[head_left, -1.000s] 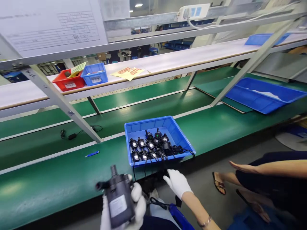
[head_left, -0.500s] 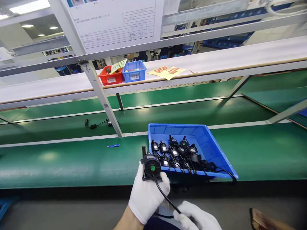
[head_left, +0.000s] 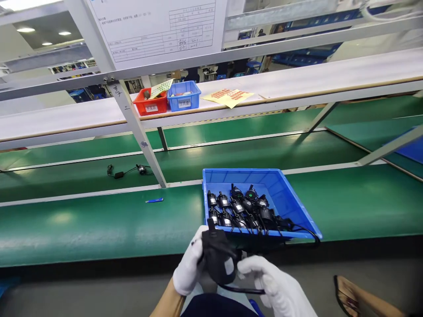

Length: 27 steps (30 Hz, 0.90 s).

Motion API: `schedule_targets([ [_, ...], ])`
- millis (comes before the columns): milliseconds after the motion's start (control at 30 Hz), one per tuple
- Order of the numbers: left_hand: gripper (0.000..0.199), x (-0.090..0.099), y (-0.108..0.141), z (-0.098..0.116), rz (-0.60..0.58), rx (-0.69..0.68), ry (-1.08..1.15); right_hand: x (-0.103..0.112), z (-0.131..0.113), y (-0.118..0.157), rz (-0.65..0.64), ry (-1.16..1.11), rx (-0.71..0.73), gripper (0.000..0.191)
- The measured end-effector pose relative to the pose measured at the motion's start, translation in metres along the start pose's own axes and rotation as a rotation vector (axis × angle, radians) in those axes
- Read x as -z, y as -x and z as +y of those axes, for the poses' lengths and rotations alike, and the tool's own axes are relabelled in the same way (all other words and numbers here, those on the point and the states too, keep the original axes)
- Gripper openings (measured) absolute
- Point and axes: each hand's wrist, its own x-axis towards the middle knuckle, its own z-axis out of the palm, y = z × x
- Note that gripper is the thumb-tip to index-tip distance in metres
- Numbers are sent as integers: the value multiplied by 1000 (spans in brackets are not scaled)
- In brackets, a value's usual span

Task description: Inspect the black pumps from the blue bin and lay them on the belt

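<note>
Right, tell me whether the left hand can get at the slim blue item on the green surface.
Probably not as things stand: the left hand is taken up holding a black device. Otherwise the way looks free: only green surface shows between that hand and the slim blue item.

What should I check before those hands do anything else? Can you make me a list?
1. Left hand has the black part: ok, its fingers are against the side.
2. Right hand is at the black cable: ok, the cable runs into its fingers.
3. Label can be read: cannot tell, it's too blurry.
4. Blue bin sits upright on the green bench: ok.
5. All cords stay inside the bin: not ok, one cord hangs over the rim.
</note>
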Motion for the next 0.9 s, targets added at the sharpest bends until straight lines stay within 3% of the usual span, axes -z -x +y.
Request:
schedule_targets([
  [133,102,4,13,-4,27,-396,-675,6,-2,-5,-8,-48,-28,75],
  [233,123,9,17,-13,18,-546,-846,6,-1,-4,10,-88,-37,75],
  [533,138,6,13,-26,32,-423,-833,10,-12,-6,30,-106,-33,75],
  [733,145,3,15,-31,40,-386,-824,9,13,0,24,-153,-67,75],
  [900,141,10,17,-36,16,-451,-842,8,23,3,25,-153,-89,78],
])
